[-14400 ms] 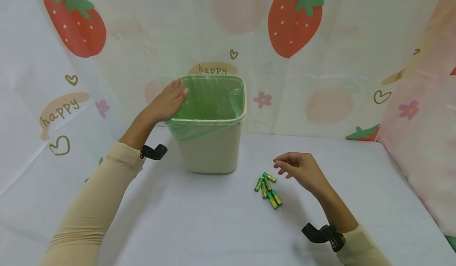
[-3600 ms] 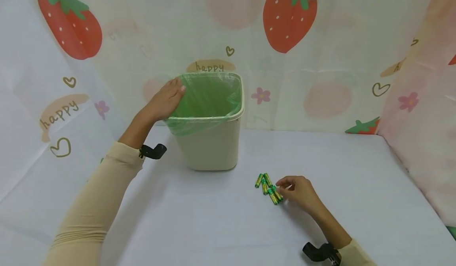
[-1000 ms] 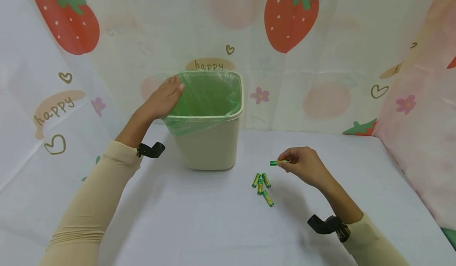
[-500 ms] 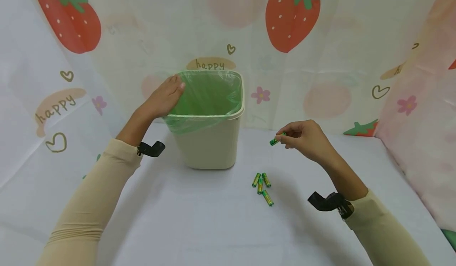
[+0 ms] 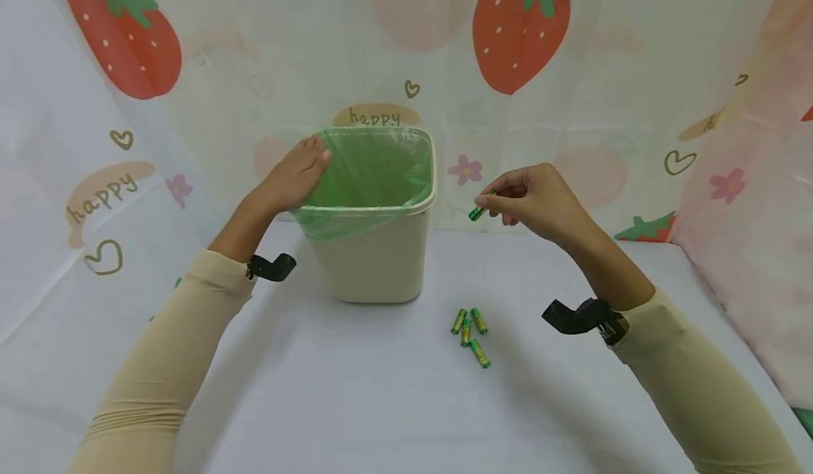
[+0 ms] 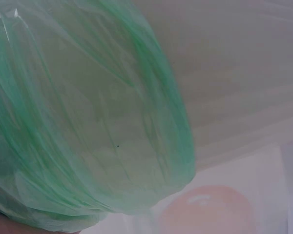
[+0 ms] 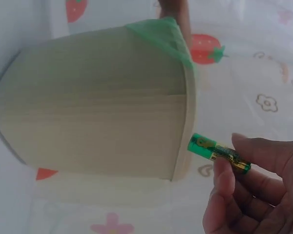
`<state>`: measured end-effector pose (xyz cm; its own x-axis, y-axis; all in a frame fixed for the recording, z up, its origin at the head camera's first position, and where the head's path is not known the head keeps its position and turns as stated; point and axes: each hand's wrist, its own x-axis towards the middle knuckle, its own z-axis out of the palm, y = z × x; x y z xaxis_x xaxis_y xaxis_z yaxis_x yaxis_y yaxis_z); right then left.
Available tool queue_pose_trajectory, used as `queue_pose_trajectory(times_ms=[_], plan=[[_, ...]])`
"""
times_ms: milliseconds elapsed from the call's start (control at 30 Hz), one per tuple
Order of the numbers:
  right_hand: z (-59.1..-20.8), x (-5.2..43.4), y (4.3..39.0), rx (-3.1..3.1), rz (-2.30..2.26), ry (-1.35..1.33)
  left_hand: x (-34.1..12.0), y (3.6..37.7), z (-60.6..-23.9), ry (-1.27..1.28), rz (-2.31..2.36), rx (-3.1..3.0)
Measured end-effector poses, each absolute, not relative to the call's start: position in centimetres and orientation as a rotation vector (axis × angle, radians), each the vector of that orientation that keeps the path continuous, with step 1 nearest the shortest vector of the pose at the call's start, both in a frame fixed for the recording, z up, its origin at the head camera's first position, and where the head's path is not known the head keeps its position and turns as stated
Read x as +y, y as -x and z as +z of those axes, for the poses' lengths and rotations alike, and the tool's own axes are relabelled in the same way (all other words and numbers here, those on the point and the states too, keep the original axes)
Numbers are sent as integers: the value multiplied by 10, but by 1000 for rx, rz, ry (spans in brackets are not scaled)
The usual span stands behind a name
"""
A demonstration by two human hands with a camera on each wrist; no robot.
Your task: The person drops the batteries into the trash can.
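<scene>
Right hand (image 5: 533, 202) pinched one battery (image 5: 478, 211) between thumb and fingertips, held in the air just right of the bin (image 5: 375, 262) rim, apart from it; left hand (image 5: 293, 175) lay flat, fingers straight, on the bin's left rim over the green liner (image 5: 371, 171); four batteries (image 5: 470, 326) lay clustered on the desk (image 5: 381, 403) in front of the bin, to its right; strawberry-print cloth (image 5: 521, 29) behind.
</scene>
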<state>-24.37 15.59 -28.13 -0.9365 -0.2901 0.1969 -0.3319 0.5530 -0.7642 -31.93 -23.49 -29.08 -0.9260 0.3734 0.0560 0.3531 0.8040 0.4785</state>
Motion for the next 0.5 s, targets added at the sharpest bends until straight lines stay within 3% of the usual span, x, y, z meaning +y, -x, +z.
queue_pose_trajectory(times_ms=[500], plan=[[-242,122,267,-2658,1431,-673,-236,322,-293,-611,741,2966]])
